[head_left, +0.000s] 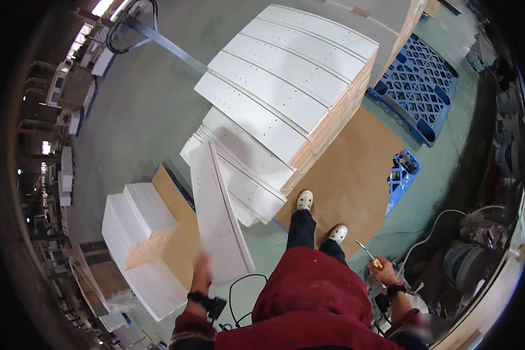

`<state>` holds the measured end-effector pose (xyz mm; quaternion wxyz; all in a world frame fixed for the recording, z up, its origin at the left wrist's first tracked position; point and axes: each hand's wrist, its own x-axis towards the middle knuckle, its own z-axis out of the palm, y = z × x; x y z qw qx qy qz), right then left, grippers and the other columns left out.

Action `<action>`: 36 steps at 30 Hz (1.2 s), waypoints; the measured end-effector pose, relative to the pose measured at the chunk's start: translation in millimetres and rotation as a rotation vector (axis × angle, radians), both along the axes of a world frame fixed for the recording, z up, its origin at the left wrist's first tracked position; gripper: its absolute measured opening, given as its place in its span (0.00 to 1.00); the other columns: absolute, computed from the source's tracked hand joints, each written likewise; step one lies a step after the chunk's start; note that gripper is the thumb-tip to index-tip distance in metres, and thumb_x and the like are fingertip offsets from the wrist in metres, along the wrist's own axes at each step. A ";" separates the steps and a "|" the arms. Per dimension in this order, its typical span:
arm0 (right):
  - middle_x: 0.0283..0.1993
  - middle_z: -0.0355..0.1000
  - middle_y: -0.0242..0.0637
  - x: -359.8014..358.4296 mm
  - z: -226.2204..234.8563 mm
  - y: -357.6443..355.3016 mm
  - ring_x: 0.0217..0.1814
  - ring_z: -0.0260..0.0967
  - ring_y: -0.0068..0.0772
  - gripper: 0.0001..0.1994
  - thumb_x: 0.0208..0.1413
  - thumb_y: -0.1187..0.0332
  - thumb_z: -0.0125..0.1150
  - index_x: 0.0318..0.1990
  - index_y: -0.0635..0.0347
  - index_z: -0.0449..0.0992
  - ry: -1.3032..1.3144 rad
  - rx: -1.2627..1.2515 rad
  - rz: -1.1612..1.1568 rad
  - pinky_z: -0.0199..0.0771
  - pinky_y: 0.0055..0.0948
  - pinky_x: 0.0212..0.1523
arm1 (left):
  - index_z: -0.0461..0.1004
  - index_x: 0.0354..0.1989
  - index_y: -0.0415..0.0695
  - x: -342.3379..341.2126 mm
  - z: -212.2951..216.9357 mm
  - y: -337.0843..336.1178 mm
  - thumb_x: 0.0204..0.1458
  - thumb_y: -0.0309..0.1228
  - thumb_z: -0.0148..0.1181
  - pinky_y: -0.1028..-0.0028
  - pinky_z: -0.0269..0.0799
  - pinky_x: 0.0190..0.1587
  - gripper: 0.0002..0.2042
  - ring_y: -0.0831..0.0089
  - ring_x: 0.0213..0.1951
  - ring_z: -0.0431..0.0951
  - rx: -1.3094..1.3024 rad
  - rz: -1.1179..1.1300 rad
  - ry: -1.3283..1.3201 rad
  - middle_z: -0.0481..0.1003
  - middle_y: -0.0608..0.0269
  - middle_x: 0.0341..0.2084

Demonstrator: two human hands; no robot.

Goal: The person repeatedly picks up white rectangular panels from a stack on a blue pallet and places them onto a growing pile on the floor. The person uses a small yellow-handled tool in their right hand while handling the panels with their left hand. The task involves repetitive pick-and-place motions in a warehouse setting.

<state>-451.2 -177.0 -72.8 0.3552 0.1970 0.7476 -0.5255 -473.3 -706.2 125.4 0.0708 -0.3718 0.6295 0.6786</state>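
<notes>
My left hand (202, 272) is at the near left edge of a long white panel (219, 210) and seems to grip it, though its fingers are smeared by motion. The panel slants away from me, and its far end lies over loose white panels (245, 175) at the near side of a tall stack. Small holes dot its face. In my right hand (384, 273), off to the right and apart from the panels, is a slim tool (365, 251) with a metal shaft and a yellowish handle. The closed fingers hide part of that handle.
The large stack of grooved white panels (291, 70) stands ahead. A lower stack (140, 227) is at left on a brown board. Brown sheeting (350, 169) lies beneath my feet. Blue plastic pallets (420, 87) are at right, near a pale hose (431, 233) and buckets (464, 262).
</notes>
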 end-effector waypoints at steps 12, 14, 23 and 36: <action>0.26 0.67 0.28 -50.4 69.2 -35.6 0.28 0.64 0.17 0.09 0.47 0.70 0.57 0.35 0.62 0.71 -0.116 0.120 0.105 0.65 0.18 0.31 | 0.56 0.52 0.39 -53.9 -233.3 -23.1 0.51 0.27 0.48 0.69 0.60 0.50 0.19 0.65 0.48 0.64 0.336 0.360 0.076 0.65 0.58 0.46; 0.26 0.68 0.28 -49.1 70.0 -38.0 0.29 0.65 0.17 0.09 0.47 0.70 0.57 0.35 0.62 0.71 -0.154 0.141 0.088 0.65 0.18 0.31 | 0.58 0.49 0.37 -63.9 -248.6 -11.1 0.52 0.28 0.48 0.71 0.62 0.48 0.17 0.65 0.46 0.66 0.455 0.471 0.058 0.66 0.57 0.43; 0.29 0.69 0.35 -56.4 84.0 -57.9 0.33 0.66 0.27 0.11 0.42 0.68 0.61 0.34 0.61 0.72 -0.138 0.188 0.110 0.65 0.25 0.36 | 0.62 0.38 0.37 -48.1 -315.6 -32.0 0.49 0.26 0.48 0.71 0.67 0.41 0.09 0.68 0.37 0.69 0.317 0.405 -0.099 0.68 0.58 0.33; 0.32 0.69 0.40 -45.8 88.4 -71.3 0.37 0.68 0.37 0.13 0.41 0.64 0.62 0.35 0.60 0.72 -0.053 0.254 0.109 0.66 0.29 0.39 | 0.59 0.50 0.35 -196.4 -187.5 23.2 0.49 0.40 0.53 0.65 0.66 0.43 0.25 0.63 0.45 0.68 -0.037 -0.076 -0.085 0.65 0.56 0.44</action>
